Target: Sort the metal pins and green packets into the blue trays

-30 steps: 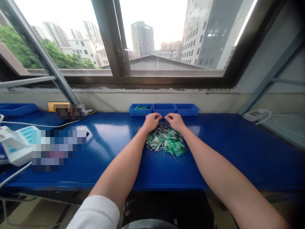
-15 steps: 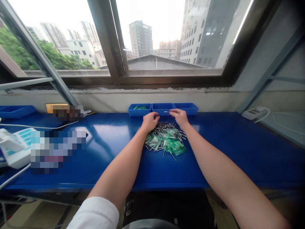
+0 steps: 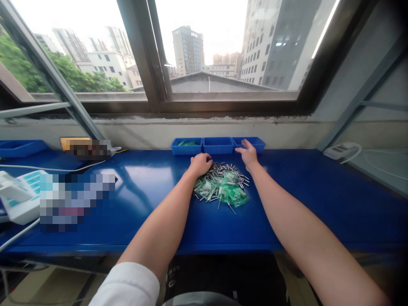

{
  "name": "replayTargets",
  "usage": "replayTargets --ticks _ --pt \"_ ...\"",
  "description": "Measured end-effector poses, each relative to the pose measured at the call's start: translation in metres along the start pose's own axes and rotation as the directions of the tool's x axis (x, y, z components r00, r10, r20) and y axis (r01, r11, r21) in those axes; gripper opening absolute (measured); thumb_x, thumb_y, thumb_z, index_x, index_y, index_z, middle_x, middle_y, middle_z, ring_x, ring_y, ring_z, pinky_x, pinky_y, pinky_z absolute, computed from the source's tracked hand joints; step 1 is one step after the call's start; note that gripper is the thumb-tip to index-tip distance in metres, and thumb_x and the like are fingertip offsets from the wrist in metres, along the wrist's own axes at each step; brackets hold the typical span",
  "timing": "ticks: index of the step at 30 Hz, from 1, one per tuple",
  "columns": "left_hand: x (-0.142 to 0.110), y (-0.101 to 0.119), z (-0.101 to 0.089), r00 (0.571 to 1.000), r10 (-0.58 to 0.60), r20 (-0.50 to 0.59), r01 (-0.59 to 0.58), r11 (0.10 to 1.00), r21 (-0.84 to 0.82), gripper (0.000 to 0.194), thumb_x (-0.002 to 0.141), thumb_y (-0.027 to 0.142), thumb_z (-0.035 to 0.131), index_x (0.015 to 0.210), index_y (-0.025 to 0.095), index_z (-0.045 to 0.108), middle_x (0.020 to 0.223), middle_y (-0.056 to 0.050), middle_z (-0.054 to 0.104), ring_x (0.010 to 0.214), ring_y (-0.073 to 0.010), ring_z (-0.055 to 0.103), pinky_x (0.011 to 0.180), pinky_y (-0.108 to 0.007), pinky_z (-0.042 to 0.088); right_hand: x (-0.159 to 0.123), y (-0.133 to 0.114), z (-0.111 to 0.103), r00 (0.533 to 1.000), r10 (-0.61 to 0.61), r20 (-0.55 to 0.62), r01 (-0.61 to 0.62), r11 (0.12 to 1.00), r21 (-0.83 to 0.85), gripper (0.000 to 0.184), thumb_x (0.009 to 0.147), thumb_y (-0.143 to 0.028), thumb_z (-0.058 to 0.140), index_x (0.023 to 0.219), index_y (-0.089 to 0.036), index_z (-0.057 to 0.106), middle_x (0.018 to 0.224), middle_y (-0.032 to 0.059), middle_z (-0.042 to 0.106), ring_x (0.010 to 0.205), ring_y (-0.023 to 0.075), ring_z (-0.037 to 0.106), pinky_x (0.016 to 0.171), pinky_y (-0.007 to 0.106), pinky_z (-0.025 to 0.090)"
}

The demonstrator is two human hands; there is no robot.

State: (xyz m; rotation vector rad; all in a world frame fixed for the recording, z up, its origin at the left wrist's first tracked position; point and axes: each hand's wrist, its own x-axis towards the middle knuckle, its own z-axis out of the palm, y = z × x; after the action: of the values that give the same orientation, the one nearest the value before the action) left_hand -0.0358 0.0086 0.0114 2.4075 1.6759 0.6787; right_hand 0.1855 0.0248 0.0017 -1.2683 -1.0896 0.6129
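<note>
A heap of slim silver metal pins [image 3: 219, 169], shaped like blind rivets, lies on the blue table. Green-tinted clear plastic bags [image 3: 234, 193] with pins showing inside rest on its near side. At the heap's far left edge is my left hand [image 3: 200, 165], fingers curled and pressed together; whatever is between them is hidden. My right hand [image 3: 248, 155] hovers at the front of the right blue bin [image 3: 259, 146], fingers spread, nothing visible in them. Beside that bin stand the middle blue bin [image 3: 218, 148] and the left blue bin [image 3: 178, 149], which has green plastic inside.
The blue table [image 3: 153, 229] runs beneath a window. At left stand a white device with teal keys [image 3: 32, 191], a blurred-out item, cables and another blue tray [image 3: 22, 148]. A white power strip [image 3: 341, 149] sits at the back right.
My right hand has moved right, from above the heap to the right bin, and its fingers have opened. The thin piece it pinched no longer shows. My left hand has dipped slightly.
</note>
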Motion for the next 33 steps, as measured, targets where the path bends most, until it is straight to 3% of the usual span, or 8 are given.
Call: replayTargets --ticks 4,8,11,15,17,22,28,33 --pt "0.0 0.0 0.001 1.0 -0.012 0.008 0.012 1.0 -0.011 0.032 0.084 0.036 0.048 0.107 0.02 0.062 0.111 -0.008 0.065 0.104 -0.0259 0.057 0.09 -0.038 0.041 -0.002 0.001 0.001 0.999 -0.048 0.013 0.048 0.998 -0.041 0.08 0.061 -0.021 0.067 0.136 -0.014 0.041 0.129 0.0144 0.054 0.096 0.0211 0.06 0.084 0.034 0.049" --pt "0.001 0.0 0.001 1.0 -0.001 0.023 0.001 1.0 0.015 0.032 0.084 0.034 0.046 0.107 0.021 0.064 0.113 -0.008 0.064 0.106 -0.0253 0.056 0.091 -0.036 0.041 -0.011 -0.005 0.003 0.981 -0.159 0.108 0.18 0.956 -0.232 0.051 0.065 -0.023 0.063 0.115 -0.013 0.061 0.096 0.008 0.069 0.078 0.0181 0.062 0.078 0.032 0.05" --pt "0.002 -0.001 0.002 0.999 0.017 0.044 -0.019 0.999 0.035 0.032 0.086 0.029 0.042 0.105 0.021 0.066 0.114 -0.009 0.063 0.107 -0.0243 0.055 0.091 -0.035 0.04 -0.022 -0.012 0.008 0.928 -0.23 0.295 0.334 0.863 -0.379 0.026 0.07 -0.024 0.061 0.092 -0.015 0.071 0.084 0.0058 0.071 0.078 0.0181 0.063 0.08 0.031 0.048" --pt "0.002 -0.001 0.003 0.998 0.032 0.054 -0.034 0.999 0.042 0.034 0.086 0.026 0.039 0.103 0.021 0.068 0.114 -0.01 0.063 0.108 -0.0244 0.055 0.092 -0.035 0.04 -0.034 -0.016 0.017 0.821 -0.235 0.52 0.502 0.729 -0.464 0.022 0.073 -0.03 0.063 0.09 -0.02 0.073 0.096 0.0059 0.071 0.092 0.0208 0.062 0.091 0.033 0.043" --pt "0.002 -0.001 0.002 0.998 0.038 0.056 -0.041 0.998 0.044 0.033 0.085 0.027 0.04 0.102 0.022 0.069 0.114 -0.01 0.064 0.107 -0.0248 0.055 0.091 -0.036 0.04 -0.037 -0.017 0.02 0.795 -0.207 0.57 0.527 0.7 -0.482 0.02 0.073 -0.031 0.064 0.088 -0.022 0.074 0.095 0.0051 0.071 0.095 0.0214 0.061 0.092 0.032 0.042" --pt "0.001 0.001 0.002 0.996 0.061 0.061 -0.064 0.997 0.052 0.033 0.085 0.029 0.041 0.095 0.022 0.071 0.11 -0.01 0.065 0.103 -0.0246 0.056 0.088 -0.035 0.041 -0.039 -0.021 0.024 0.787 -0.153 0.598 0.52 0.687 -0.508 0.014 0.074 -0.025 0.061 0.074 -0.022 0.075 0.083 0.003 0.072 0.089 0.0204 0.062 0.086 0.028 0.043" --pt "0.0 0.001 0.002 0.996 0.067 0.065 -0.071 0.996 0.056 0.032 0.085 0.03 0.041 0.094 0.021 0.071 0.11 -0.01 0.064 0.103 -0.025 0.056 0.087 -0.035 0.041 -0.038 -0.022 0.023 0.798 -0.104 0.593 0.482 0.7 -0.526 0.013 0.075 -0.024 0.062 0.072 -0.018 0.073 0.079 0.0057 0.071 0.079 0.0193 0.062 0.073 0.026 0.044" --pt "-0.002 0.004 0.0 0.994 0.096 0.043 -0.097 0.995 0.036 0.032 0.086 0.033 0.043 0.099 0.022 0.069 0.107 -0.009 0.065 0.102 -0.0239 0.056 0.088 -0.035 0.042 -0.038 -0.022 0.022 0.788 -0.199 0.583 0.532 0.698 -0.479 0.015 0.079 -0.024 0.059 0.079 -0.018 0.072 0.084 0.0059 0.069 0.081 0.0178 0.06 0.077 0.027 0.043"
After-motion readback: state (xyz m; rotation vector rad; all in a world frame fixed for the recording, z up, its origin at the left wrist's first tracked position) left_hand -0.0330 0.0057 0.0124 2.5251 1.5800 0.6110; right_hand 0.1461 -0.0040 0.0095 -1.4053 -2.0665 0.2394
